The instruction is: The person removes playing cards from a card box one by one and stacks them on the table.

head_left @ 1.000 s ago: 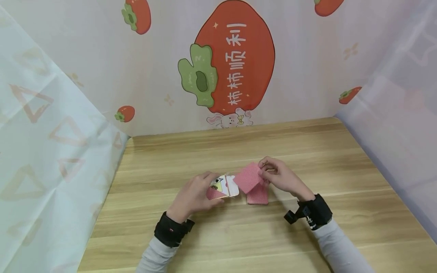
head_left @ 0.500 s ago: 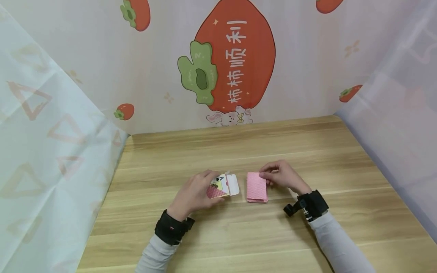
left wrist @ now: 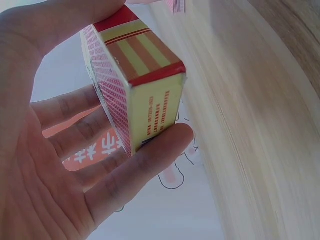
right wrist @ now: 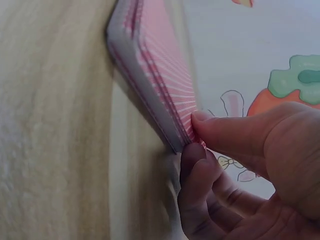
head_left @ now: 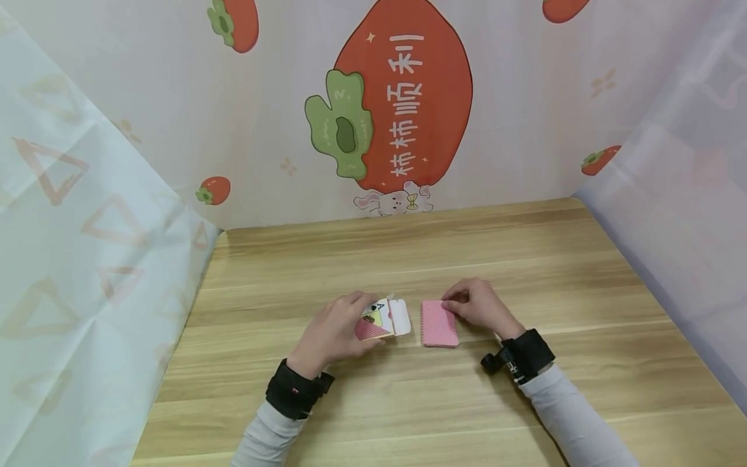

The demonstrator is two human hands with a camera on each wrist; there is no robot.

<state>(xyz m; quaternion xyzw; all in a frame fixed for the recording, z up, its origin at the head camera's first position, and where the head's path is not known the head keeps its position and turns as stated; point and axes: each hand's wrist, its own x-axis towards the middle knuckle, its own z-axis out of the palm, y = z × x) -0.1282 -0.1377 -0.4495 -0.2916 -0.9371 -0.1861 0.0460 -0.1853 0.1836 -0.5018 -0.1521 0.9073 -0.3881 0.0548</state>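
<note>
My left hand [head_left: 337, 329] grips a playing card box [left wrist: 140, 85] between thumb and fingers. In the head view the box shows an ace of spades on its face, and its white end flap [head_left: 399, 316] stands open to the right. Just right of that flap lies a squared stack of playing cards [head_left: 439, 323], their pink patterned backs up. My right hand [head_left: 482, 303] pinches the stack's upper right corner. Thumb and curled fingers meet there in the right wrist view, where the layered card edges show. How many cards are pinched I cannot tell.
Both hands work over a light wood table [head_left: 373, 402]. A pale backdrop with a large printed persimmon [head_left: 432, 97] rises behind its far edge. White cloth hangs along the left side [head_left: 87, 259] and the right side [head_left: 671, 227].
The right hand has brought the tilted pink card down onto the stack, and the cards are now lined up. The left hand and the box have stayed nearly still.
</note>
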